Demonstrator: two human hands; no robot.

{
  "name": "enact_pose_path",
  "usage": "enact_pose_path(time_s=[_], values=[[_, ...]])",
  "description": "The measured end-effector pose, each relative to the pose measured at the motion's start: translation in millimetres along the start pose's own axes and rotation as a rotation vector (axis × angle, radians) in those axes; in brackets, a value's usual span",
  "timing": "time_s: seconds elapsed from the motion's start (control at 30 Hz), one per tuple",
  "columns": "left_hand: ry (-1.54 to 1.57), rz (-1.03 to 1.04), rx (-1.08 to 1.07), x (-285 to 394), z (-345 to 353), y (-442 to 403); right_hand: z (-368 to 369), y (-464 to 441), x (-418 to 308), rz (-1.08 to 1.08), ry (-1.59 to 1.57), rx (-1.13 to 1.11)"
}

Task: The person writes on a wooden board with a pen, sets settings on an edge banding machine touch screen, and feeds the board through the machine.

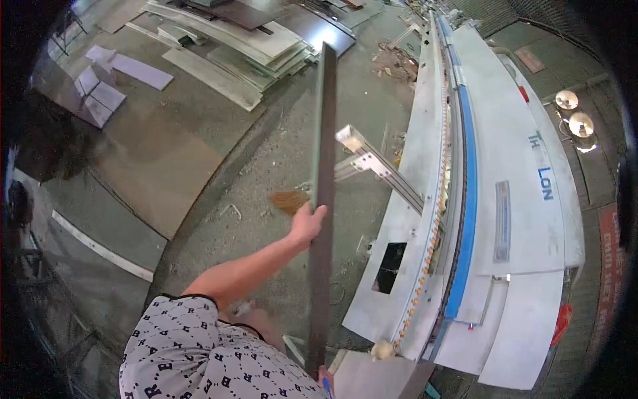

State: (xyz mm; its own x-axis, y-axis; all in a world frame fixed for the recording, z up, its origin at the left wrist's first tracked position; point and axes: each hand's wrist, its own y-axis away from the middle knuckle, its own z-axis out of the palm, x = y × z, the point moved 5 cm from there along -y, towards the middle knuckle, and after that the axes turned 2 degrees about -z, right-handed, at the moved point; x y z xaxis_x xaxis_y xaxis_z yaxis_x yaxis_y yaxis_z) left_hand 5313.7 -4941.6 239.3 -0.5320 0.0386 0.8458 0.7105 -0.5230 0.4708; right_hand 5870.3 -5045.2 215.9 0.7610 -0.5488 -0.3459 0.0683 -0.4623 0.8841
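Note:
A long, narrow dark brown board [321, 159] with a paler edge runs lengthwise away from me. My left hand [307, 224] is closed around its left edge near the middle, thumb on the brown face. At the near end, my right hand [324, 374] is partly visible against the board, its fingers mostly hidden. Something small and blue [326, 384] shows beside that hand. An aluminium support arm [382, 169] reaches from the machine towards the board. Past my left hand, straw-coloured bristles [289, 201] show low down.
A long white machine [525, 219] with a blue strip [463, 199] and a row of small yellow rollers [425, 272] extends along the right. Stacked panels [266, 46] lie at the back left. A large brown sheet [159, 146] lies left of the concrete floor [266, 146].

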Motion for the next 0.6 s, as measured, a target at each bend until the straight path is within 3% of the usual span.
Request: enact_pose_path(time_s=[0.1,0.2,0.3,0.37,0.47,0.5,0.53,0.57,0.6], values=[[-0.099,0.111,-0.166,95.8,36.0,-72.5,22.6,0.4,-127.9,-0.030,-0.199,-0.041],[-0.107,0.153,-0.521,183.7,66.2,-134.1,43.2,-21.7,-256.6,-0.081,-0.408,-0.113],[0.086,-0.173,-0.819,218.6,68.1,-225.0,68.2,-67.4,-384.9,-0.137,-0.592,-0.203],[-0.139,-0.089,-0.865,219.0,35.2,-311.4,86.3,-101.1,-471.2,-0.179,-0.693,-0.261],[-0.752,0.108,-0.385,210.0,-93.0,-421.8,111.7,-119.8,-598.0,-0.220,-0.815,-0.323],[-0.981,0.130,-0.158,169.2,-166.9,-462.7,114.2,-122.7,-638.7,-0.232,-0.826,-0.341],[-1.120,-0.122,-0.080,179.9,-222.3,-455.5,115.4,-124.7,-677.3,-0.249,-0.816,-0.362],[-1.234,-0.159,-0.065,152.7,-297.6,-458.9,115.1,-137.9,-716.2,-0.253,-0.790,-0.430],[-1.387,-0.478,-0.034,78.5,-399.8,-473.6,114.9,-151.1,-755.3,-0.259,-0.762,-0.497]])
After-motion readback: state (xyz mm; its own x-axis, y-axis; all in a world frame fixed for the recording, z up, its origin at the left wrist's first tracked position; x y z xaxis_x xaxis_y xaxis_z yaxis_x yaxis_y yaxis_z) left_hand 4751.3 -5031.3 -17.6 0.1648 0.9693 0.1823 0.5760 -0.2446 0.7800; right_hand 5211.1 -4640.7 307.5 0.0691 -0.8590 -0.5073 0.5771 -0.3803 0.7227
